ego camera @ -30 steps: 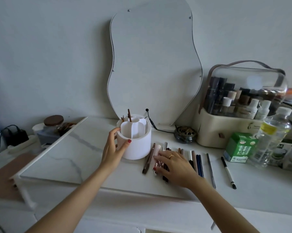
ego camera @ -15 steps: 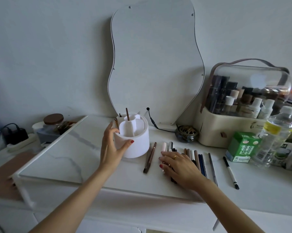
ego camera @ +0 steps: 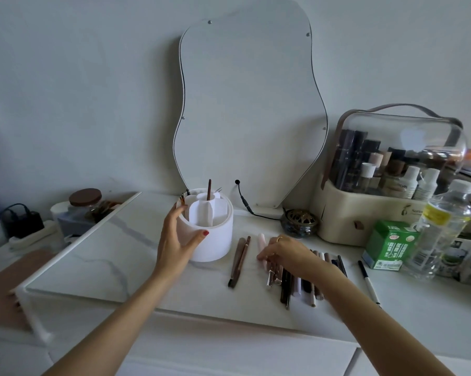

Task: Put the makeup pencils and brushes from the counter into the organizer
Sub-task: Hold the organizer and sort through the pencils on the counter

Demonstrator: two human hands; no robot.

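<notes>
Left hand (ego camera: 178, 240) has its fingers wrapped round the white round plastic organizer (ego camera: 211, 232) on the white marble-look desk (ego camera: 93, 256). Right hand (ego camera: 288, 253) fingers curl onto the row of pencils and brushes (ego camera: 291, 280) beside it, apparently gathering several. I'd grab just a few, lift level, drop tips-down into a free slot.

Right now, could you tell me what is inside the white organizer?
The white organizer holds a brown pencil upright in its centre tube and several tips at the back rim; its walls hide anything lower.
</notes>
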